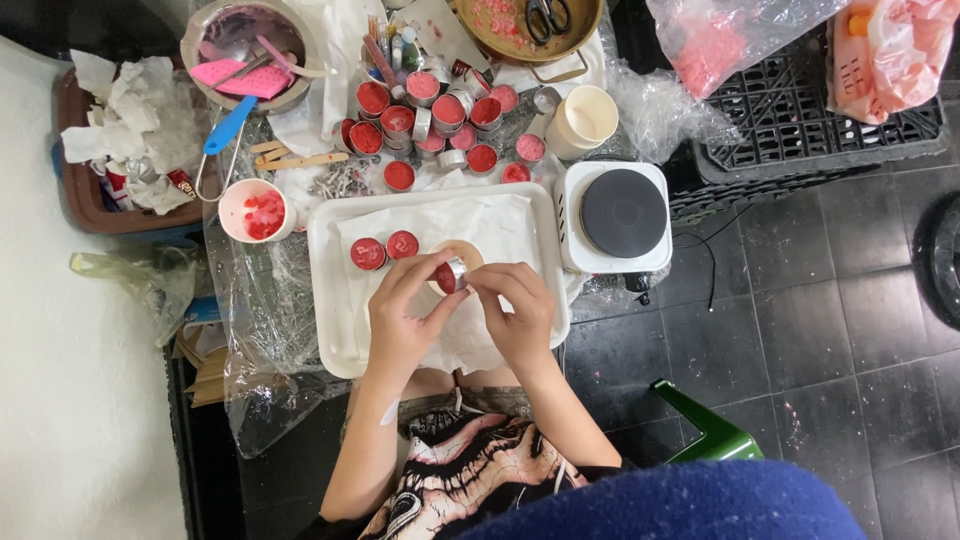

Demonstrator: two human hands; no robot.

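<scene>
tealight cup (pixel 451 276) half hidden by fingers (pixel 432 268) of both hands, over tray (pixel 330 300).

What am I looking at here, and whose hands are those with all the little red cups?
The picture comes from a camera worn on a person's head, looking straight down, so the hands belong to the one wearing it. The left hand and right hand together hold one small metal cup of red wax above a white tray lined with paper. Two more filled red cups sit on the tray, beside a roll of tape. Behind the tray stand many more red wax cups. To the right is a small white hotplate with a dark round top. A white cup with red bits stands to the left.
</scene>
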